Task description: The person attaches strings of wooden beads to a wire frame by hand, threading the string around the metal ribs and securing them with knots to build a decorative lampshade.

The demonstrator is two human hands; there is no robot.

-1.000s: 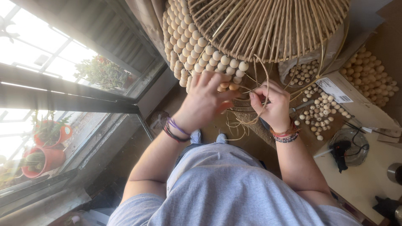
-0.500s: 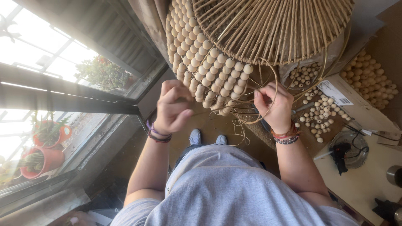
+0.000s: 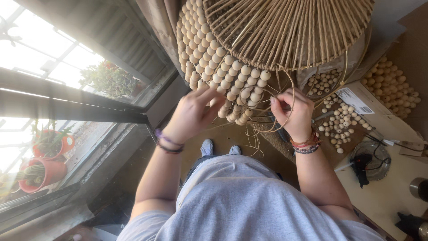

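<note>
Pinching a rattan strand (image 3: 285,96), right fingers (image 3: 277,103) sit just below the beaded frame (image 3: 223,67).

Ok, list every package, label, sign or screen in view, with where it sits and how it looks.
Cardboard box: right of the right hand, brown, open, holding loose wooden beads.
Label: on the box's flap, white rectangle with dark print.
No signs or screens.

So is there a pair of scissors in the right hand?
No: the right hand pinches only thin straw strands beside the beaded lampshade.
</note>
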